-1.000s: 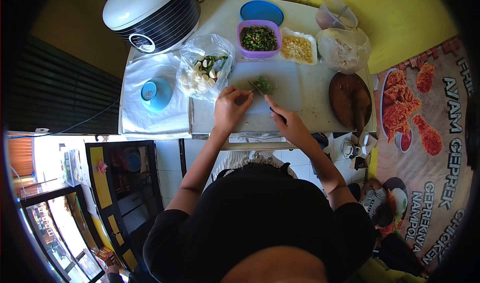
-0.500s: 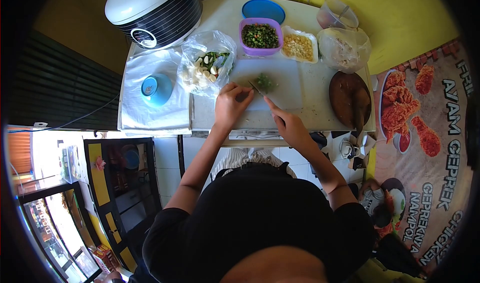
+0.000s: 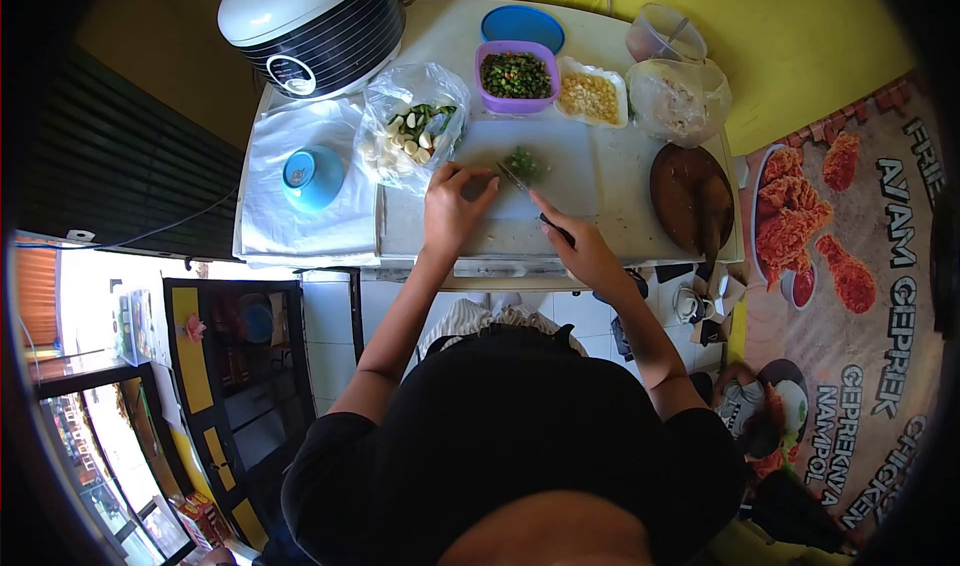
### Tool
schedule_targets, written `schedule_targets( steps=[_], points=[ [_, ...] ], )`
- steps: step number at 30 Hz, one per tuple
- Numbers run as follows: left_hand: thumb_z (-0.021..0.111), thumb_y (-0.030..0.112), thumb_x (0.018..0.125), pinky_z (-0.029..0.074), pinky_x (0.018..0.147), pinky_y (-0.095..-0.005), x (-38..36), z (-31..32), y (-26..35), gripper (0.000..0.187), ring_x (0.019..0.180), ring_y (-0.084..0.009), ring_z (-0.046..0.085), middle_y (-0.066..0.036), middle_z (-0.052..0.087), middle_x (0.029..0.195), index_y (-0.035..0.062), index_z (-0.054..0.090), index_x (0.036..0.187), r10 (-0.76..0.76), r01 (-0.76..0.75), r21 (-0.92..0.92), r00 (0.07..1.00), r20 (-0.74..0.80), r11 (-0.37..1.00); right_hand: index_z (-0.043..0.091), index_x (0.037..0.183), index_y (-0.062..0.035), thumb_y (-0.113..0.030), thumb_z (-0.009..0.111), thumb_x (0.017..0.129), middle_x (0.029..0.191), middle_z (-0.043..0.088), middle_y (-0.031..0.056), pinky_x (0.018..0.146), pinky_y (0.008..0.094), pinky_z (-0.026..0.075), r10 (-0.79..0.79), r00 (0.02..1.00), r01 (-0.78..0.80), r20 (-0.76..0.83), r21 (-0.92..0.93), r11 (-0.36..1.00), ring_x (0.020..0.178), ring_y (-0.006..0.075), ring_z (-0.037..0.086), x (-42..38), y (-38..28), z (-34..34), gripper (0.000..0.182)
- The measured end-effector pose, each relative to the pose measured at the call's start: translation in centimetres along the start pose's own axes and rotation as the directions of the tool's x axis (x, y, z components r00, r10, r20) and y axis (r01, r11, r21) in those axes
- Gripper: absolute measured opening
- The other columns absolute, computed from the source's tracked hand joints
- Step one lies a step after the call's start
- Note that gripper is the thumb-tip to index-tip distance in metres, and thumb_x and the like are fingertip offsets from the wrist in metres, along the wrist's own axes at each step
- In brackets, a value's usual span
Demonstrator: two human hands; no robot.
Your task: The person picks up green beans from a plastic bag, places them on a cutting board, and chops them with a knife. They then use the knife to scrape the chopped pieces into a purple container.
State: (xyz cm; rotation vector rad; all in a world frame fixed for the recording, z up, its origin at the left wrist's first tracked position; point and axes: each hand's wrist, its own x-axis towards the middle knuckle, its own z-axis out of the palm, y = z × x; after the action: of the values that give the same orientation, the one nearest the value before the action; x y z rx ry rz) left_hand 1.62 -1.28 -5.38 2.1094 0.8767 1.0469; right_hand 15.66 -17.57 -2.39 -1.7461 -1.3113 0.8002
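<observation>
The table [image 3: 625,234] is bearing everything, with the rice cooker [image 3: 318,51] standing at its far left corner, well apart from the blade. The pale cutting board [image 3: 574,154] is lying flat in front of the person, giving the cut a level base. The clear bag [image 3: 378,91] of white and green pieces is sitting just beside the left hand [image 3: 452,214], and the purple tub [image 3: 518,107] is resting beyond the board. The hands are working near each other but apart: the left is curling thumb and fingers together by the blade, though whether it is pinching anything I cannot tell, while the right hand [image 3: 588,258] is gripping the knife [image 3: 516,180], a finger reaching forward along it. Good slicing, I judge, is calling for tucked left fingertips and short, even strokes, since they are sitting very close to the edge. The chopped green pieces [image 3: 523,163] are lying loosely on the board, beside the blade.
</observation>
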Motion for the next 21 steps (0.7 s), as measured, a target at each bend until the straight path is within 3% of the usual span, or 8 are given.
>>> schedule_targets(
  steps=[10, 12, 13, 15, 18, 21],
  points=[
    [0.075, 0.014, 0.075, 0.05, 0.073, -0.0354, -0.1, -0.1, 0.1, 0.014, 0.078, -0.0257, 0.062, -0.01, 0.063, 0.084, 0.0052, 0.074, 0.085, 0.005, -0.005, -0.016, 1.0, 0.002, 1.0, 0.039, 0.144, -0.0271, -0.01, 0.05, 0.095, 0.062, 0.038, 0.0131, 0.053, 0.0292, 0.038, 0.022, 0.998, -0.02, 0.051, -0.048, 0.999, 0.051, 0.0159, 0.031, 0.2, -0.9, -0.1, 0.053],
    [0.076, 0.014, 0.074, 0.05, 0.072, -0.0353, -0.2, 0.0, -0.1, 0.014, 0.078, -0.0256, 0.062, -0.01, 0.063, 0.083, 0.0052, 0.074, 0.085, -0.003, 0.003, -0.015, 1.0, -0.004, 1.0, 0.038, 0.145, -0.0273, -0.01, 0.049, 0.095, 0.061, 0.045, 0.0178, 0.053, 0.0334, 0.042, 0.029, 0.998, -0.021, 0.049, -0.166, 0.986, 0.046, 0.0237, 0.041, 0.1, -1.3, -0.2, 0.053],
    [0.076, 0.014, 0.074, 0.05, 0.072, -0.0353, -0.3, 0.0, -0.2, 0.013, 0.077, -0.0255, 0.062, -0.01, 0.063, 0.083, 0.0051, 0.074, 0.084, -0.009, 0.009, -0.015, 1.0, -0.009, 1.0, 0.038, 0.145, -0.0273, -0.01, 0.049, 0.095, 0.061, 0.045, 0.0178, 0.053, 0.0334, 0.042, 0.029, 0.998, -0.02, 0.052, -0.166, 0.986, 0.046, 0.0237, 0.041, 0.0, -1.4, -0.1, 0.053],
    [0.076, 0.013, 0.074, 0.05, 0.071, -0.0338, -0.2, 0.0, -0.2, 0.014, 0.077, -0.0243, 0.063, -0.01, 0.063, 0.084, 0.0052, 0.075, 0.085, -0.006, 0.006, -0.001, 1.0, -0.008, 1.0, 0.037, 0.145, -0.0273, -0.01, 0.048, 0.095, 0.062, 0.051, 0.0222, 0.056, 0.039, 0.045, 0.054, 0.998, -0.04, 0.045, -0.265, 0.963, 0.05, 0.035, 0.052, 0.0, -1.8, 0.2, 0.054],
    [0.077, 0.013, 0.074, 0.051, 0.07, -0.0322, -0.1, -0.2, 0.1, 0.014, 0.076, -0.0229, 0.064, -0.01, 0.064, 0.085, 0.0051, 0.075, 0.086, -0.024, 0.024, 0.012, 1.0, 0.007, 1.0, 0.036, 0.146, -0.027, -0.01, 0.048, 0.095, 0.061, 0.052, 0.0241, 0.057, 0.0426, 0.046, 0.08, 0.996, -0.068, 0.025, -0.314, 0.947, 0.055, 0.0396, 0.056, 0.3, -1.7, 0.9, 0.055],
    [0.077, 0.013, 0.074, 0.051, 0.07, -0.0319, 0.0, -0.3, 0.0, 0.014, 0.076, -0.0227, 0.064, -0.011, 0.064, 0.085, 0.005, 0.075, 0.086, -0.04, 0.04, 0.007, 0.999, 0.027, 0.999, 0.036, 0.146, -0.0266, -0.009, 0.048, 0.094, 0.061, 0.052, 0.0229, 0.057, 0.0404, 0.046, 0.054, 0.998, -0.043, 0.022, -0.327, 0.944, 0.054, 0.0385, 0.054, 0.6, -1.4, 1.2, 0.055]
  ],
)
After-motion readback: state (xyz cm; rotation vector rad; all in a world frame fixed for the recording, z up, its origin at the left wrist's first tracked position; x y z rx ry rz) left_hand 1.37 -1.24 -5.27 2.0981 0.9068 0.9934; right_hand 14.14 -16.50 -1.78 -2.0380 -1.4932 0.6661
